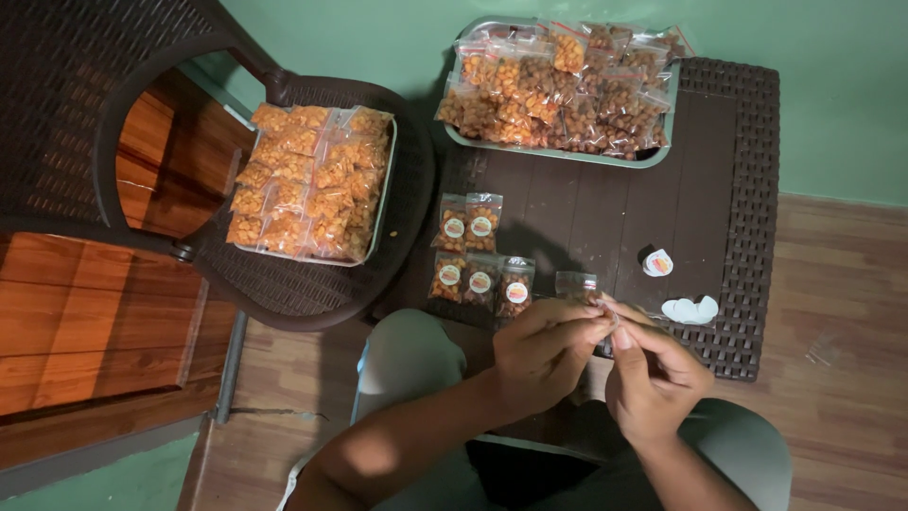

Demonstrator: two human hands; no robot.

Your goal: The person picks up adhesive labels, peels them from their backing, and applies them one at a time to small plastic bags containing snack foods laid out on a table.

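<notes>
Both hands, left hand (544, 345) and right hand (653, 374), pinch a small round white sticker (617, 326) just beside the small clear plastic snack bag (577, 286); it could easily fold onto itself.

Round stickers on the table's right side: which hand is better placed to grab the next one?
Right hand, probably. The round stickers lie just beyond its fingers, on the table, while the left hand sits further left, by the unlabelled packet.
</notes>
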